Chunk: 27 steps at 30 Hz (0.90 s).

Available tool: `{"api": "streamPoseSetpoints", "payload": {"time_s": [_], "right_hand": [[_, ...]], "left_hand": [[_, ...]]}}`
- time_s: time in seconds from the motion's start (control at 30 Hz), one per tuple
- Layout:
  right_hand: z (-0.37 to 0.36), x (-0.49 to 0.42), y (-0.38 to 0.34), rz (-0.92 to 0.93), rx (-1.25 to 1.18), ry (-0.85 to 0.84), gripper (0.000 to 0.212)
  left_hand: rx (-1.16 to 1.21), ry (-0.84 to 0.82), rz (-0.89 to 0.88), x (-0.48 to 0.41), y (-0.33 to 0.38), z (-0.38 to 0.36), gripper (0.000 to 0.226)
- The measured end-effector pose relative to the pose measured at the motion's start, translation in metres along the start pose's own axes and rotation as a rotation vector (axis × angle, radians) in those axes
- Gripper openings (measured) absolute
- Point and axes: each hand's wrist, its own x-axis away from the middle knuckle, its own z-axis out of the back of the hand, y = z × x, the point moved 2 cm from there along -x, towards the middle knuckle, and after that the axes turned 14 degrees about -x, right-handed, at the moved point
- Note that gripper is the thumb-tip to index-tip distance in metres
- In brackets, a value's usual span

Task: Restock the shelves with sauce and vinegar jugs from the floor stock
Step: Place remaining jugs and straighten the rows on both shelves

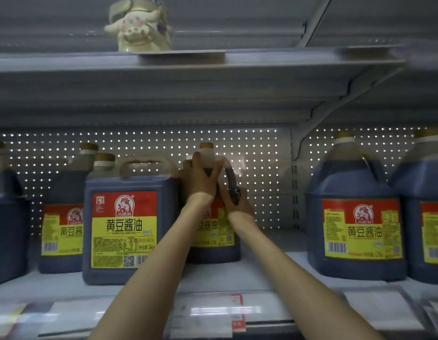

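Dark jug (213,231) (right hand (237,203) gripping) set back; bare shelf (274,266) rightward.

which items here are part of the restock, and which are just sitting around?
In the job:
middle jug, held by the left hand near its neck and the right hand at its handle
stocked jugs beside it
shelf

Just there:
cow figurine on the upper shelf
price tags on the shelf edge
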Motion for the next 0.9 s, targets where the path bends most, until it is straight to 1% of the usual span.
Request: {"api": "streamPoseSetpoints", "payload": {"time_s": [0.07,0.13,0.27,0.37,0.4,0.43,0.5,0.57,0.63,0.7,0.77,0.8,0.83,0.9], "right_hand": [[0.001,0.0,-0.001,0.022,0.009,0.009,0.024],[0.001,0.001,-0.002,0.039,0.052,0.019,0.034],[0.002,0.006,-0.005,0.073,0.164,0.06,0.061],[0.009,0.009,-0.008,0.09,0.222,0.072,0.066],[0.012,0.012,-0.009,0.086,0.227,0.065,0.066],[0.017,0.013,-0.011,0.086,0.224,0.056,0.061],[0.026,0.016,-0.016,0.086,0.221,0.02,0.042],[0.037,0.019,-0.022,0.097,0.215,-0.02,0.035],[0.047,0.021,-0.028,0.127,0.191,-0.043,0.032],[0.057,0.024,-0.033,0.145,0.179,-0.068,0.031],[0.064,0.027,-0.037,0.134,0.181,-0.091,0.032],[0.066,0.029,-0.04,0.111,0.175,-0.096,0.033],[0.068,0.032,-0.043,0.079,0.176,-0.105,0.035],[0.069,0.042,-0.052,0.059,0.242,-0.141,0.045]], "left_hand": [[0.014,-0.007,-0.005,0.002,0.0,0.0,0.06],[0.035,-0.013,-0.008,0.001,-0.003,-0.001,0.06],[0.103,0.001,-0.021,-0.005,-0.01,-0.005,0.054],[0.122,-0.013,-0.016,-0.003,-0.008,-0.003,0.051],[0.09,-0.015,-0.024,-0.001,-0.006,-0.001,0.053],[0.036,-0.021,-0.036,0.001,-0.004,0.001,0.056],[-0.064,-0.033,-0.075,0.008,0.002,0.003,0.062],[-0.063,-0.026,-0.119,0.016,0.006,0.006,0.067],[0.027,-0.043,-0.144,0.022,0.009,0.014,0.072],[0.18,-0.125,-0.13,0.028,0.009,0.019,0.067],[0.311,-0.258,-0.053,0.034,0.006,0.019,0.059],[0.347,-0.319,-0.002,0.037,0.005,0.018,0.06],[0.37,-0.353,0.045,0.04,0.003,0.016,0.062],[0.396,-0.341,0.08,0.042,0.002,0.015,0.06]]}}
